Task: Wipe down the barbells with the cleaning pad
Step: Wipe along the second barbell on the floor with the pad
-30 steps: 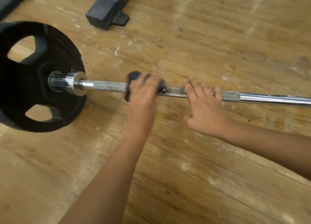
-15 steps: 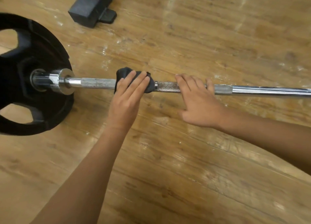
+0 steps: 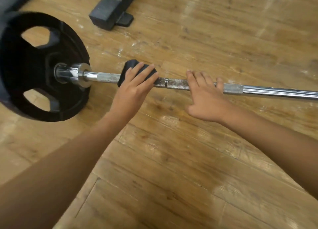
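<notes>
**Barbell shaft: rigid, heavy, liable to roll**

The barbell (image 3: pixel 177 84) lies low across the wooden floor (image 3: pixel 189 160), with a black weight plate (image 3: pixel 34 65) on its left end. The left hand (image 3: pixel 134 89) presses the soft, dark cleaning pad (image 3: pixel 132 68) onto the shaft with straight fingers; its thumb is hidden. The right hand (image 3: pixel 204 98) lies with its fingers draped over the knurling and the thumb splayed, clasping nothing.

Assessment: the steel is stiff and heavy and may roll on its plate. The knurling will drag on the pad, and the chrome further right looks slicker. Steady it at the knurl.
</notes>
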A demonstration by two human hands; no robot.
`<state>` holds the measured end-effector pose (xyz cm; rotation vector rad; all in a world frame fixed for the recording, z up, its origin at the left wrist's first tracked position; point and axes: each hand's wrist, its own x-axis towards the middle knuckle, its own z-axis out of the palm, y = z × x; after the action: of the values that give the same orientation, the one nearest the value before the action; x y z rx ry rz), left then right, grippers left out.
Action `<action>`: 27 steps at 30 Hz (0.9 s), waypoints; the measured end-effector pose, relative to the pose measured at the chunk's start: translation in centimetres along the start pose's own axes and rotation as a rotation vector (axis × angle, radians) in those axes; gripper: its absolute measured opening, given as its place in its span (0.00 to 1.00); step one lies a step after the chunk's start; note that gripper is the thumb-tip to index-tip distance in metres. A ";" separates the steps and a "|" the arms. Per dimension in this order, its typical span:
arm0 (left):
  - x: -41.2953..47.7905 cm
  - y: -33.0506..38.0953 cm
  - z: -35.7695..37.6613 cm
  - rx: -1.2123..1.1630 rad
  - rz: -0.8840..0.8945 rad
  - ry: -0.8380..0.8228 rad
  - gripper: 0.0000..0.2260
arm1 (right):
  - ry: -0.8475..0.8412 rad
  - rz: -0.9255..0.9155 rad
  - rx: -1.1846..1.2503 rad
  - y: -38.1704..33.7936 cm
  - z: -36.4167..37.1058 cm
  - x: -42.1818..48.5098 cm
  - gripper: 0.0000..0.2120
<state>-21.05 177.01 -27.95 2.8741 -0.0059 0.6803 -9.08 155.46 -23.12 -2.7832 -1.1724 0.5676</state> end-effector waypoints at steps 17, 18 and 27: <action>1.8 -1.9 -3.0 -0.023 0.004 -0.307 0.19 | 0.016 -0.008 -0.047 0.0 0.1 -0.5 0.51; 1.5 -1.6 -2.1 -0.021 -0.029 -0.229 0.18 | 0.010 -0.024 -0.045 0.3 0.1 -0.4 0.51; -1.6 0.7 1.8 -0.050 0.120 0.060 0.20 | 0.033 -0.041 -0.063 0.6 0.6 -0.3 0.51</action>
<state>-21.72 175.92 -30.15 2.8219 -0.1862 0.7759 -9.08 154.74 -23.75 -2.8017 -1.2582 0.4872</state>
